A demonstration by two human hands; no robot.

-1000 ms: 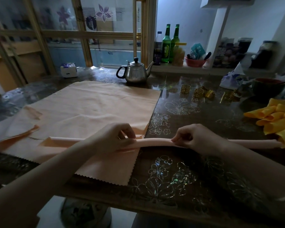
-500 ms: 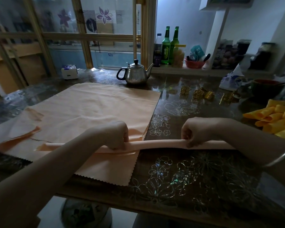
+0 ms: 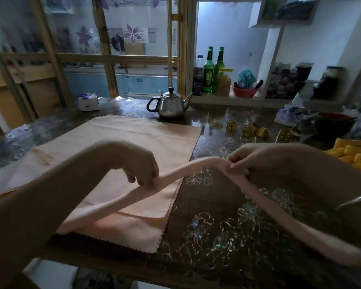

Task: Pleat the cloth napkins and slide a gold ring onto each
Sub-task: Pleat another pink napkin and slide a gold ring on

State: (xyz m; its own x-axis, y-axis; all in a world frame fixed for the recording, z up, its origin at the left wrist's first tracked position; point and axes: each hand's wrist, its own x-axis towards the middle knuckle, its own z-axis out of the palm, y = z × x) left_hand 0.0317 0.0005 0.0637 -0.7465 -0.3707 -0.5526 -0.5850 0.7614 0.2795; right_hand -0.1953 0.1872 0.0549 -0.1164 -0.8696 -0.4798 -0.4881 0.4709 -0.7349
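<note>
Left hand: fingers curled down, pinching the pleated napkin. Right hand: fingertips pinch the same strip further along. Napkin held above the table, arching between the hands. One end trails over the flat napkins; the other hangs toward the near right edge. Gold rings sit in a row on the table beyond the right hand, apart from it. Yellow napkins at far right.

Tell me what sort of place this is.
Probably a home kitchen or dining corner: a steel teapot stands on the flower-patterned table, with green bottles and storage jars on the shelf behind.
</note>
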